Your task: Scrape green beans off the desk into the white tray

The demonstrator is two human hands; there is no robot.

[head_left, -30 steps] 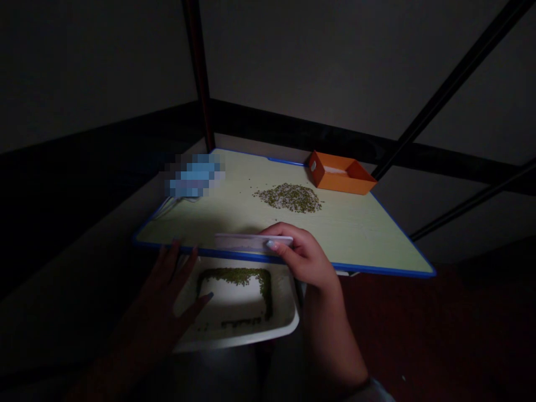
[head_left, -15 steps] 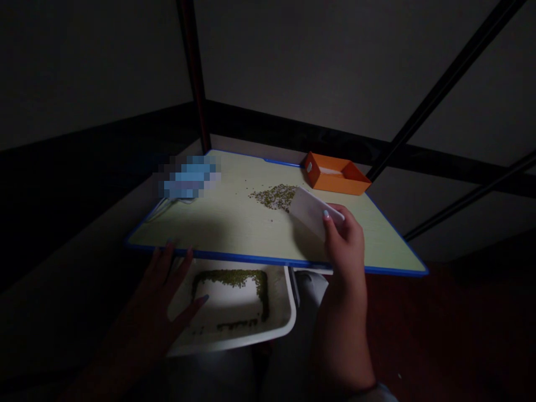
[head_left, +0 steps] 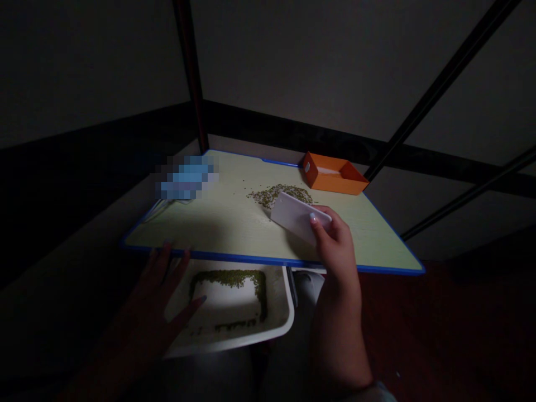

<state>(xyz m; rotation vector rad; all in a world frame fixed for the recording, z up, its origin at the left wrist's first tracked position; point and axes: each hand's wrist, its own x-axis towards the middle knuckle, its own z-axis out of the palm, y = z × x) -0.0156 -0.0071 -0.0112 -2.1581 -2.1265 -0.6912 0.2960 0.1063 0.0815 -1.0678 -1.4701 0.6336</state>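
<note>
My right hand (head_left: 337, 245) grips a white flat scraper card (head_left: 295, 215) and holds its far edge against a pile of small green beans (head_left: 274, 195) on the pale table top (head_left: 234, 223). My left hand (head_left: 161, 296) lies with spread fingers on the left rim of a white tray (head_left: 276, 324), which it steadies below the table's near edge. More green beans (head_left: 228, 278) lie along the tray's far and right sides.
An orange open box (head_left: 333, 174) stands at the table's far right. A blurred blue object (head_left: 186, 177) lies at the far left with white cords beside it. Dark metal bars cross behind the table. The room is dim.
My right hand has lifted the card from the table's near edge, carried it to the far side and set it at the bean pile. The left hand and tray stayed put.
</note>
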